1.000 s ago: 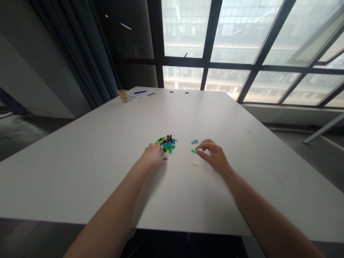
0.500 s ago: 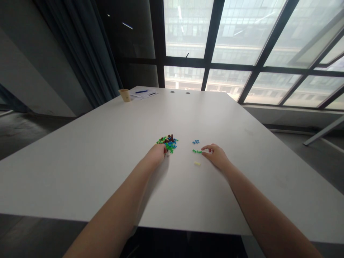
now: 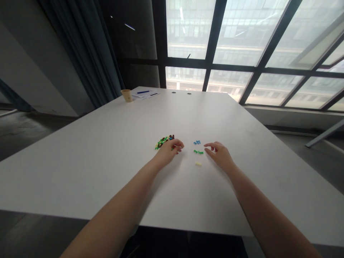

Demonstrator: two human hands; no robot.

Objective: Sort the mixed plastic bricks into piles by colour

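A mixed pile of small toy building bricks (image 3: 162, 142) in green, brown, blue and pale yellow lies on the white table. My left hand (image 3: 170, 149) is over the near right side of this pile and hides part of it. Its fingers are curled toward the thumb, and whatever they hold is too small to make out. To the right sit a small group of blue bricks (image 3: 197, 142), a short row of green bricks (image 3: 198, 152) and one pale yellow brick (image 3: 198, 164). Just right of the green row, my right hand (image 3: 219, 153) has its thumb and fingers apart, holding nothing visible.
The white table (image 3: 107, 172) stretches toward a large window. A beige cup (image 3: 127, 96) stands at its far left, beside papers (image 3: 145, 94) with a blue pen (image 3: 143, 92) on them. Two dark round discs (image 3: 189, 94) are set near the far edge.
My left hand has moved right from the pile's near edge, toward the sorted bricks. My right hand has drawn slightly right from the green row. The view has shifted a little.
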